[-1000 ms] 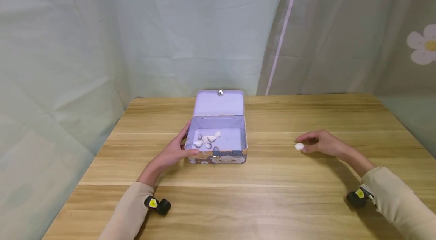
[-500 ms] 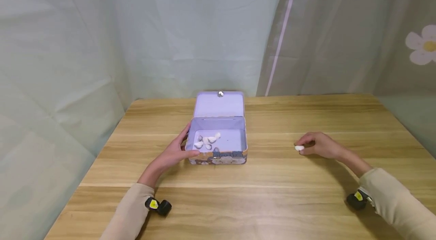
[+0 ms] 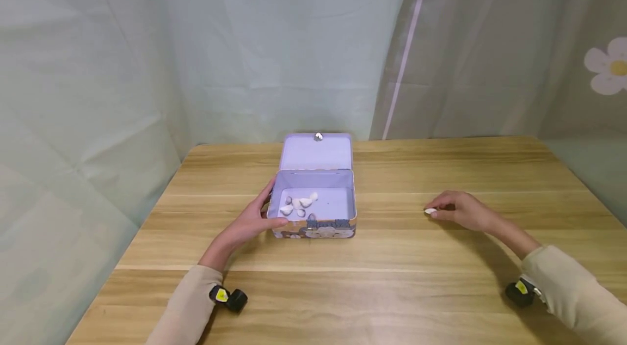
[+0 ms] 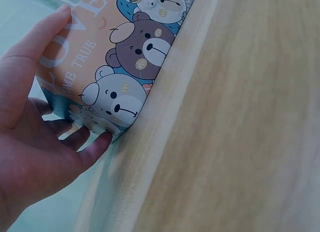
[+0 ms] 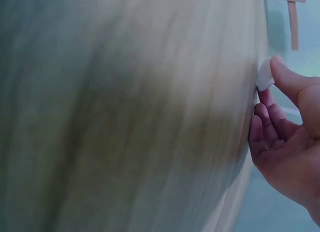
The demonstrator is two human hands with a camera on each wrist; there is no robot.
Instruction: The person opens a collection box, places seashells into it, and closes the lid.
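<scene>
The right hand (image 3: 462, 211) lies low on the wooden tabletop (image 3: 416, 274), its grip pinching a small white shell (image 3: 430, 211); the left hand (image 3: 247, 223), fingers straight, rests against the open lilac tin box (image 3: 313, 206).

- Light wood-grain table (image 3: 416, 258), smooth with a matt sheen.
- Tin box (image 3: 313, 209), printed with cartoon bears, glossy outside, plain lilac inside.
- Soft, creased cloth backdrop (image 3: 147, 51).
</scene>
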